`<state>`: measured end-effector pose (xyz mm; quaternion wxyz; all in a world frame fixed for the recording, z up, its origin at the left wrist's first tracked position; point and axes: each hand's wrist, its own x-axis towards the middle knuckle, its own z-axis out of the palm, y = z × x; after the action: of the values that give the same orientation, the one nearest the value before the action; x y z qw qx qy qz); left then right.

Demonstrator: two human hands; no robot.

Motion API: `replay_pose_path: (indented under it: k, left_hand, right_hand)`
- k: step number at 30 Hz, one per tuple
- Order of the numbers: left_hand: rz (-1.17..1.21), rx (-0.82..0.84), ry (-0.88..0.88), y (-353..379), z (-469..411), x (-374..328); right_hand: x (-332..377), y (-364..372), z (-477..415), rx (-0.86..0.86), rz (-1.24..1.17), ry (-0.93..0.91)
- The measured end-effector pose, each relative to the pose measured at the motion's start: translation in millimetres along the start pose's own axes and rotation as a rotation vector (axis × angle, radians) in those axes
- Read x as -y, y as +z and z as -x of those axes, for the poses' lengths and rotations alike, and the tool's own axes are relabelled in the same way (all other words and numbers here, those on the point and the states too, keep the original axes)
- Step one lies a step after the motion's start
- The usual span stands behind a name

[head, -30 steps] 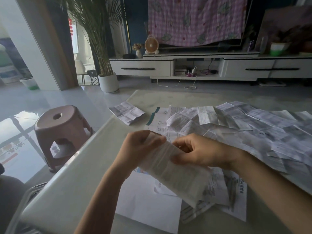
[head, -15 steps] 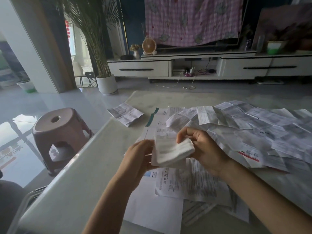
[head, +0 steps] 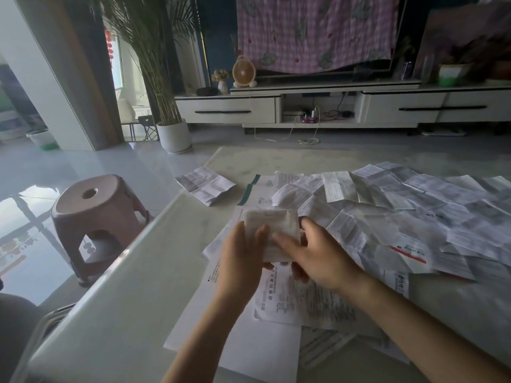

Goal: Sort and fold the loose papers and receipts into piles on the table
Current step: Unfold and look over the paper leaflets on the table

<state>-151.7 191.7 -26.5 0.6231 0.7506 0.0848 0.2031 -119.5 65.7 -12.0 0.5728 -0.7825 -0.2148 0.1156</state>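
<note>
Receipt [head: 272, 230] went from long open strip to compact folded square within last second. Left hand [head: 243, 258] and right hand [head: 318, 255] both pinched it, grip narrow, above worktop [head: 124, 286]. Loose papers [head: 414, 211] right of grip; small pile [head: 206, 185] beyond-left. Fold looked done, placing remained.

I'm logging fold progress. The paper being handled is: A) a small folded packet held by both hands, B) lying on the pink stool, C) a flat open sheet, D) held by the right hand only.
A: the left hand and right hand both grip the folded paper packet.
</note>
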Motion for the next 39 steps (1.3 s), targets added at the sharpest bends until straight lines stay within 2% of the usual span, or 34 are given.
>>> replay_pose_path:
  k: [3, 6, 9, 11, 14, 16, 19, 22, 23, 25, 27, 30, 34, 36, 39]
  left_hand:
    - [0.023, -0.023, 0.018, 1, 1, 1]
    - [0.16, 0.01, -0.033, -4, -1, -5]
    - [0.24, 0.016, -0.165, -7, -3, -4]
    - [0.192, -0.051, -0.147, -3, -4, 0]
    - [0.018, -0.143, 0.026, 1, -8, 3]
    - [-0.022, -0.156, 0.099, 3, -11, 5]
    - [-0.053, -0.141, 0.118, 4, -18, 7]
    - [-0.014, -0.13, 0.023, -9, -44, 13]
    - [-0.057, -0.152, 0.017, -18, -58, 18]
    - [-0.429, -0.221, 0.048, -39, -93, 34]
    - [-0.713, -0.186, 0.042, -55, -125, 50]
    - [-0.95, -0.015, 0.032, -59, -164, 70]
    - [-1.125, 0.063, -0.031, -56, -204, 81]
    - [-1.241, 0.085, 0.048, -58, -214, 81]
    - [-1.591, 0.176, 0.29, -63, -222, 82]
  right_hand:
    - [-6, 0, -4, -0.058, -0.059, -0.061]
    - [-4, -6, -5, -0.008, -0.196, -0.029]
    - [-1, -5, -3, 0.069, -0.164, -0.016]
    - [2, -2, -4, 0.05, -0.123, 0.006]
    - [6, 3, -13, -0.075, -0.04, 0.06]
    - [1, 10, -21, -0.209, 0.016, 0.007]
    - [-11, 20, -32, -0.391, 0.28, -0.224]
    - [-17, 15, -45, -0.475, 0.245, -0.281]
    - [-17, 11, -50, -0.498, 0.227, -0.277]
    - [-17, 3, -59, -0.495, 0.22, -0.247]
    - [-18, -1, -66, -0.428, 0.229, -0.199]
    - [-20, 0, -68, -0.276, 0.241, -0.149]
    - [-21, -1, -70, -0.132, 0.248, -0.098]
    - [-21, -3, -72, -0.128, 0.228, -0.061]
    - [-20, -7, -72, -0.128, 0.135, -0.017]
